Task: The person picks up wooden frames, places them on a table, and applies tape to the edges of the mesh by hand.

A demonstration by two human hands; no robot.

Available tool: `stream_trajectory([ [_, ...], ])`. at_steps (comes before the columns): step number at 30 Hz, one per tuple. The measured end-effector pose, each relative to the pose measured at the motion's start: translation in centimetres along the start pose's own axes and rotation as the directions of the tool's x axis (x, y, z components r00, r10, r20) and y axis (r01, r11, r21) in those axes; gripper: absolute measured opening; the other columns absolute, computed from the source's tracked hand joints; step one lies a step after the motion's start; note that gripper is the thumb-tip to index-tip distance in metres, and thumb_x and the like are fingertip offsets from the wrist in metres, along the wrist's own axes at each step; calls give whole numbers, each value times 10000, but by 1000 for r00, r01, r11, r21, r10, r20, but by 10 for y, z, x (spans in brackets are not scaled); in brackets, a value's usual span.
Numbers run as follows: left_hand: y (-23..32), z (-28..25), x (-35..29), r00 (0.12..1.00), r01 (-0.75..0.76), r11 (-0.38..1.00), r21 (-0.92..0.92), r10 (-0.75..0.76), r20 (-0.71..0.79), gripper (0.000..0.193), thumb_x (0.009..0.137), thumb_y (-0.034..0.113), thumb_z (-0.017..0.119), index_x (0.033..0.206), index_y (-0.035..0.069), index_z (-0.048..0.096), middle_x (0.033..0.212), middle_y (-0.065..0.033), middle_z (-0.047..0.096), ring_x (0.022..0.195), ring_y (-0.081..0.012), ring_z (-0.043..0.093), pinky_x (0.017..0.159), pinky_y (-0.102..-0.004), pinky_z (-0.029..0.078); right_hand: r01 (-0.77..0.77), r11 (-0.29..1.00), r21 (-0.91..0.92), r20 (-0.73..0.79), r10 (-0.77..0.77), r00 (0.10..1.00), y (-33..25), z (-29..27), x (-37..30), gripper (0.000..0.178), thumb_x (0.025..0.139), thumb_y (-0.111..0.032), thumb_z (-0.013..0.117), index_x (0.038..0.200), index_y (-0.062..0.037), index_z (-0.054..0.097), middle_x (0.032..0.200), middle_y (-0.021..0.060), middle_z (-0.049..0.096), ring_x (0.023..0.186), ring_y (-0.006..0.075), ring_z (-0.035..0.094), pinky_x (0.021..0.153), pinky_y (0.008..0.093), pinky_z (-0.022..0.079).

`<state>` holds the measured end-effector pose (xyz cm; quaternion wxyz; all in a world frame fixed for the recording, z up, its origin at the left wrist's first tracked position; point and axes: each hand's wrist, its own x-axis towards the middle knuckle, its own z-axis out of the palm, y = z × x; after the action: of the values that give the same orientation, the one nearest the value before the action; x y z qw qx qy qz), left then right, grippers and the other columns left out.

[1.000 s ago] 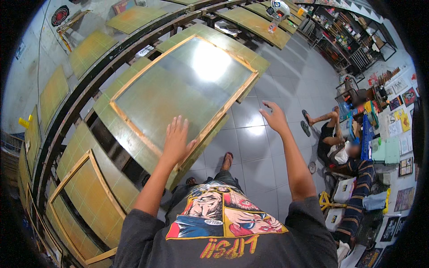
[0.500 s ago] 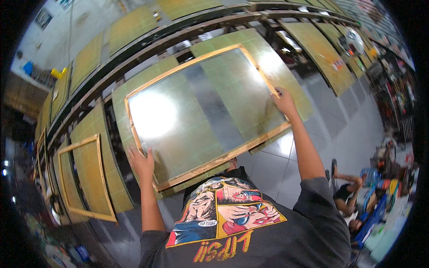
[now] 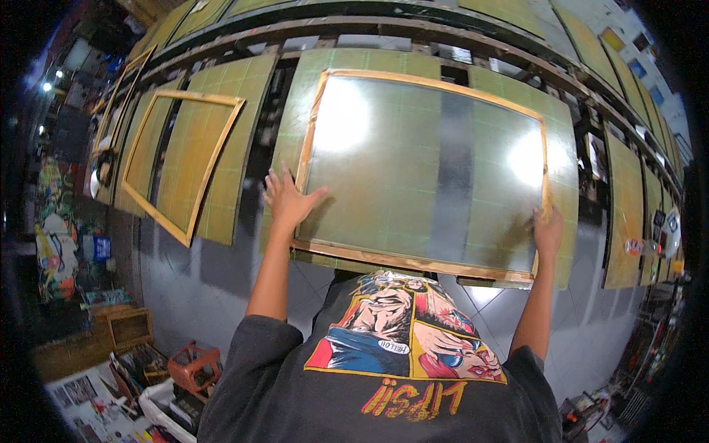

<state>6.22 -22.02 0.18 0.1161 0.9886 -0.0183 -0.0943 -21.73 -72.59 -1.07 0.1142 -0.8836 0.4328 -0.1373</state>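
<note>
A large screen-printing frame (image 3: 436, 83) with wooden bars and a taut, translucent mesh (image 3: 380, 173) lies flat over two greenish boards (image 3: 560, 151), a dark gap showing between them. At its left bar, my left hand (image 3: 289, 203) is open, fingers spread and thumb reaching over the mesh; whether the palm touches the wood I cannot tell. My right hand (image 3: 547, 232) grips the lower part of the right bar, some fingers hidden. Bright lamp glare covers parts of the mesh.
Left of me, another wooden frame (image 3: 216, 171) leans across neighbouring boards (image 3: 244, 111). A long dark rail (image 3: 354, 29) runs behind. A reddish plastic stool (image 3: 196, 367) and a white bin (image 3: 159, 406) stand at the lower left. A clear bottle (image 3: 641, 247) sits on a right-hand board.
The view has swung round, so the frame now appears more level. My left hand's fingers have spread outward from the left bar. My right hand remains at the right bar, lower down.
</note>
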Motion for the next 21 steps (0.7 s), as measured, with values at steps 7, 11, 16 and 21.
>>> stream_trajectory([
  [7,-9,3,7,999,17,999,-47,-16,37,1308,547,740,715,1480,14,154,1527,-275,93,1436,-375,54,1116,-581,84,-85,995,42,94,81,992,39,20,10,774,813,-458,683,1286,113,461,1293,298,494,1227,383,471,1036,411,364],
  [11,-13,7,8,999,23,999,-41,-21,39,1309,540,762,701,1476,12,176,1529,-272,92,1436,-376,57,1112,-586,88,-81,995,57,110,74,991,37,17,8,735,800,-451,692,1258,93,502,1283,281,509,1216,385,479,1033,413,366],
  [16,-13,6,10,999,8,999,-31,-7,46,1270,568,737,702,1465,-5,194,1525,-278,95,1431,-391,65,1103,-596,99,-25,999,30,102,22,995,37,17,4,673,796,-413,702,1220,82,535,1240,276,539,1181,386,504,1011,418,381],
  [21,-18,6,12,998,13,1000,-16,-12,62,1301,545,771,689,1469,3,190,1525,-280,86,1433,-382,64,1105,-594,101,-1,999,45,50,-1,999,26,16,-6,633,797,-372,709,1201,85,543,1205,271,560,1155,385,523,995,422,393],
])
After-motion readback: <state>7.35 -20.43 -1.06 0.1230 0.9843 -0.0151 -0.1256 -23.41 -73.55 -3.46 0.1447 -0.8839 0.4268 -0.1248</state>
